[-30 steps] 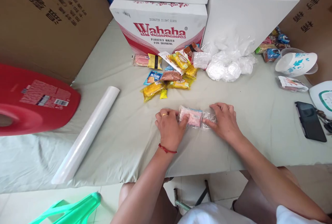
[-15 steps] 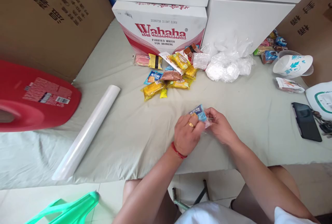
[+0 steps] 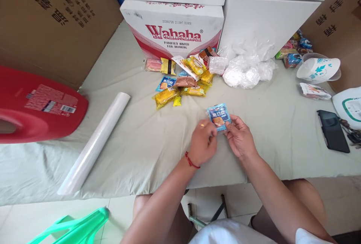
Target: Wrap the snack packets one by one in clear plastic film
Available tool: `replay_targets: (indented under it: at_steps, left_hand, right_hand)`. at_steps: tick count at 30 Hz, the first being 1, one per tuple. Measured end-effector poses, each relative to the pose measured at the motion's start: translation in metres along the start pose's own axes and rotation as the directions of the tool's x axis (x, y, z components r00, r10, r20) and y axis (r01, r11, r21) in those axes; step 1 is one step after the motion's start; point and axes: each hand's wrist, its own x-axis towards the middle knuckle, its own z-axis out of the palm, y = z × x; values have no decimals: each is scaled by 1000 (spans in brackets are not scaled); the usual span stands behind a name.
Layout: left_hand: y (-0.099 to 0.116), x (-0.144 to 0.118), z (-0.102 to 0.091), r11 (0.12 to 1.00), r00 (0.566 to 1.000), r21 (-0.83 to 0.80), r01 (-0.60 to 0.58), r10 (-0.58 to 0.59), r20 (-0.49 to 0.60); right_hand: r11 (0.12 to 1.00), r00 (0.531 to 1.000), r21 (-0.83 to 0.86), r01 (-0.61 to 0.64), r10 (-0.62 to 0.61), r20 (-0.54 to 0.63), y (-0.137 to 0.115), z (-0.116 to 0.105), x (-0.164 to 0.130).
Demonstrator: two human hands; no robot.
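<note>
A small blue snack packet (image 3: 220, 116) is held face up just above the cloth. My right hand (image 3: 239, 134) pinches its lower right side between thumb and fingers. Against its lower left edge is my left hand (image 3: 203, 140), wearing a ring and a red bracelet. The left fingers are curled and slightly smeared by motion; what they grip is hidden. Clear film seems to show around the packet's edges. Behind it lies a pile of wrapped snacks (image 3: 194, 89), mostly yellow, with another blue packet (image 3: 166, 84) among them.
Clear-wrapped bundles (image 3: 245, 72) sit right of the pile, before white boxes. A roll of clear film (image 3: 94, 144) lies left, near a red jug (image 3: 42, 104). Farther right are bowls (image 3: 318, 70), a snack pack (image 3: 314, 91) and a phone (image 3: 333, 131). A Wahaha carton (image 3: 175, 29) stands behind.
The blue packet has turned, and its printed face now shows much more fully. My left hand has drawn back off it toward its lower left edge. My right thumb now lies on its front.
</note>
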Motion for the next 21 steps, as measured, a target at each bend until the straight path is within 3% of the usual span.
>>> replay_targets:
  at_steps: [2, 4, 6, 8, 11, 14, 16, 18, 21]
  left_hand:
    - [-1, 4, -1, 931, 950, -262, 254, -291, -113]
    - [-3, 9, 0, 790, 898, -502, 350, -437, -61]
    - [-4, 13, 0, 675, 896, -649, 351, -443, 24]
    - [-4, 14, 0, 643, 896, -684, 345, -443, 35]
    - [-2, 13, -1, 696, 907, -628, 347, -419, 37]
    - [1, 10, -1, 763, 930, -540, 354, -351, 113]
    - [1, 9, -1, 830, 940, -443, 338, -318, 122]
    - [0, 8, 0, 892, 951, -329, 310, -289, 112]
    - [-3, 7, 1, 939, 957, -201, 281, -259, 128]
  right_hand:
    - [999, 998, 22, 50, -49, -41, 1, 1, 3]
    - [998, 998, 29, 51, -50, -32, 1, 4, 2]
    - [1000, 1000, -16, 24, -24, 10, -1, 7, -1]
    - [993, 998, -117, -9, 17, 63, -5, 8, -6]
    - [970, 986, -233, -66, 99, 134, -13, 1, -11]
    - [969, 978, -216, -118, 151, 142, -22, -24, -12]
    - [984, 994, -155, -93, 99, 36, -32, -53, -8]
    - [996, 986, -86, 3, -17, -163, -48, -89, 3]
    - [985, 864, -52, 165, -170, -475, -80, -148, 26]
